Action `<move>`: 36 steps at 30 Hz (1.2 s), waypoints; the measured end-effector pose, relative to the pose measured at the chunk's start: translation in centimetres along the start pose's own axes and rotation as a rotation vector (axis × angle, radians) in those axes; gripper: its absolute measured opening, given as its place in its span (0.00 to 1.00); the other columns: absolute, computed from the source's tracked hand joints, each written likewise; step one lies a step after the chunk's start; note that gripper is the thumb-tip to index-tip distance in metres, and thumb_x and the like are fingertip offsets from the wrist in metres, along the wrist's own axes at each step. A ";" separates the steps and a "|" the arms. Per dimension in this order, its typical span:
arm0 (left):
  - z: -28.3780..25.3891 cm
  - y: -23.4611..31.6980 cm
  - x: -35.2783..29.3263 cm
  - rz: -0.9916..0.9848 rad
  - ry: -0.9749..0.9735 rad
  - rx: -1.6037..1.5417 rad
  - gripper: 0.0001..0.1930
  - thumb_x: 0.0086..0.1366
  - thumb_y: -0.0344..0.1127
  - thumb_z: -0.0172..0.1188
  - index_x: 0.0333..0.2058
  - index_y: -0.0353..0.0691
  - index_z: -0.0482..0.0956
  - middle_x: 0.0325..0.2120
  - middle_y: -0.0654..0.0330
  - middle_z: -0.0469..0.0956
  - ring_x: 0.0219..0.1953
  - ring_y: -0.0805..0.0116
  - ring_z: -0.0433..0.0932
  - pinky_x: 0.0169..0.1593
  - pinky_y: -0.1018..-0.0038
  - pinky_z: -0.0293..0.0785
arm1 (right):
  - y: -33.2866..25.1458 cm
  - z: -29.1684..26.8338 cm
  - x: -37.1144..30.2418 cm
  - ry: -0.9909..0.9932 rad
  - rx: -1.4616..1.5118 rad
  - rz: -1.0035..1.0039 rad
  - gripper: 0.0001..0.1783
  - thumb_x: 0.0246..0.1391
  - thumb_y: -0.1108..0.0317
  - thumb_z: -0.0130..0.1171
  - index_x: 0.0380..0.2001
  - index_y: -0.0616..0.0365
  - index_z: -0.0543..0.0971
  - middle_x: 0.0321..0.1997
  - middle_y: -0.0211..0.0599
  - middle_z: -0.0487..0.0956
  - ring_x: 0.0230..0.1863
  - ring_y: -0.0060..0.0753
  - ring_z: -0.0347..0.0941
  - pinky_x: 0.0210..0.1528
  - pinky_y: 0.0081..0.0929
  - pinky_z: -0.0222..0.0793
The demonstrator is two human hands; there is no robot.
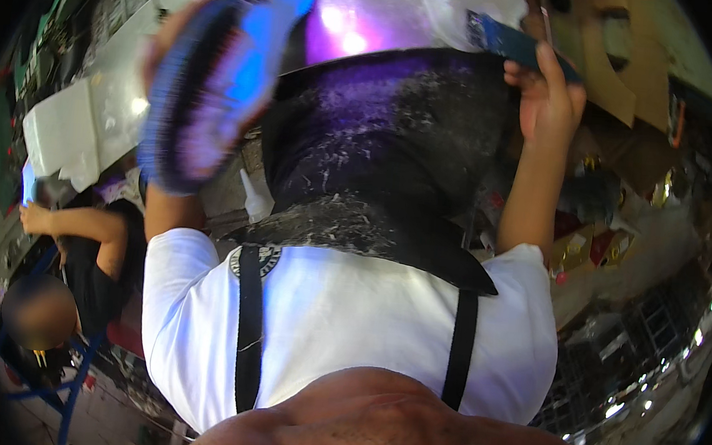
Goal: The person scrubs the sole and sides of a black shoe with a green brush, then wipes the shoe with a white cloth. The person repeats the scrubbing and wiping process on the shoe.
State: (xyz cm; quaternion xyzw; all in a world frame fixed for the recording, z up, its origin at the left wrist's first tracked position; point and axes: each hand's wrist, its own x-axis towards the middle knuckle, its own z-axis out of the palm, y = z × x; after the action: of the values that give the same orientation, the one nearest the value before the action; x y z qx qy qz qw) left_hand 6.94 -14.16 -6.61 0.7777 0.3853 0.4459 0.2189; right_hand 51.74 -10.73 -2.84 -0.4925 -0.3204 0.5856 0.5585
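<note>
In my left hand (pixel 167 44) is a shoe (pixel 248 55), raised at the upper left and smeared by motion. Blue and violet light falls across it, and its edge looks dark blue and ridged. The shoe covers most of that hand's fingers. My right hand (pixel 554 100) grips a flat brush (pixel 516 47) with a dark blue-green handle. The brush's dark bristle end points left, beside a white bowl (pixel 464 18) at the top. A black apron (pixel 369 157) with pale smears spreads over my lap between both hands.
A shiny metal worktop (pixel 381 15) runs along the top under violet light. Left of me, a co-worker's hand (pixel 36 218) holds something pale blue. A white nozzle (pixel 253 198) lies near my left arm. Cut cardboard (pixel 614 75) is at upper right, small boxes (pixel 573 248) below.
</note>
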 end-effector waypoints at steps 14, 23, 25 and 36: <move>3.8 5.1 -4.5 0.255 0.157 0.496 0.19 0.76 0.48 0.40 0.61 0.49 0.57 0.54 0.38 0.75 0.54 0.41 0.77 0.62 0.45 0.64 | 11.8 14.3 -5.7 -0.453 0.788 0.344 0.21 0.74 0.60 0.48 0.57 0.67 0.74 0.54 0.52 0.82 0.54 0.45 0.82 0.58 0.39 0.82; 4.5 4.2 -4.8 0.330 0.203 0.504 0.21 0.76 0.46 0.43 0.63 0.54 0.54 0.53 0.38 0.75 0.53 0.41 0.77 0.60 0.46 0.64 | 8.9 10.5 -9.4 -0.654 0.323 -0.066 0.21 0.70 0.72 0.54 0.58 0.79 0.70 0.50 0.62 0.82 0.47 0.48 0.85 0.50 0.41 0.86; 4.4 4.3 -4.9 0.324 0.193 0.481 0.20 0.76 0.46 0.41 0.62 0.52 0.56 0.53 0.37 0.75 0.54 0.41 0.77 0.60 0.46 0.64 | 7.7 10.3 -9.9 -0.687 0.160 -0.152 0.23 0.70 0.68 0.53 0.57 0.82 0.69 0.47 0.64 0.82 0.44 0.47 0.86 0.46 0.40 0.87; 4.4 4.6 -4.6 0.341 0.217 0.484 0.19 0.75 0.47 0.39 0.59 0.48 0.60 0.53 0.36 0.75 0.53 0.42 0.77 0.61 0.46 0.62 | 4.7 8.5 -8.0 -0.899 0.198 -0.031 0.16 0.62 0.72 0.62 0.48 0.75 0.79 0.39 0.58 0.84 0.32 0.44 0.84 0.35 0.38 0.83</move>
State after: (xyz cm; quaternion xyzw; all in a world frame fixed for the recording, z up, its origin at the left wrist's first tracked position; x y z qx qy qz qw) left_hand 11.23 -20.60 -8.12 0.8084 0.3656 0.4518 -0.0929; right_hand 41.28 -17.84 -2.78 -0.1291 -0.4809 0.7605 0.4168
